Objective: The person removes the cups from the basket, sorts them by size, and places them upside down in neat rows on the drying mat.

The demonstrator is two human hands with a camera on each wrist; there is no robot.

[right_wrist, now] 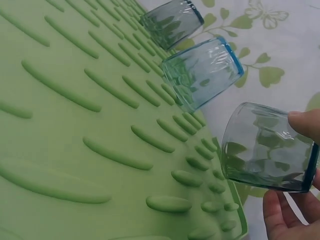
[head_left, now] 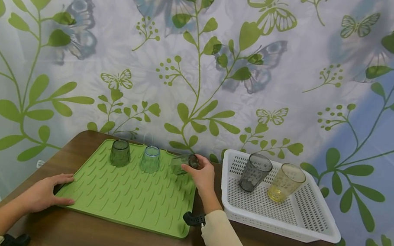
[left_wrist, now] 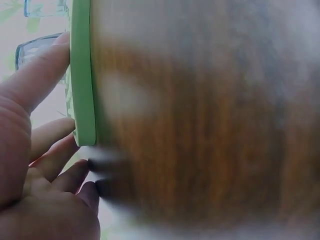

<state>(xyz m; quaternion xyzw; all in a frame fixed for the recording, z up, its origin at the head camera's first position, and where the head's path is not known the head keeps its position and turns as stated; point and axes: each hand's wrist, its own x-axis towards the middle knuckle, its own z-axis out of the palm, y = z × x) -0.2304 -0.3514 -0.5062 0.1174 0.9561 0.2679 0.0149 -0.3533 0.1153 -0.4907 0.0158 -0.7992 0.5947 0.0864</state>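
Observation:
My right hand (head_left: pixel 205 180) grips a smoky clear glass tumbler (head_left: pixel 181 164) by its thick base. In the head view it leans, its rim to the left over the back right of a ribbed green drying mat (head_left: pixel 132 199). The right wrist view shows this tumbler (right_wrist: pixel 265 147) between thumb and fingers. Left of it, a dark grey tumbler (head_left: pixel 120 154) and a blue-tinted tumbler (head_left: pixel 150 160) stand upside down on the mat. My left hand (head_left: pixel 44 193) rests at the mat's front left corner, thumb and index finger touching its edge (left_wrist: pixel 82 75), the other fingers beyond it.
A white perforated basket (head_left: pixel 270 226) stands right of the mat. In it are a tall grey glass (head_left: pixel 254 175) and a yellow-tinted glass (head_left: pixel 285 183). The brown wooden table (head_left: pixel 112 242) backs onto a patterned curtain (head_left: pixel 197 74).

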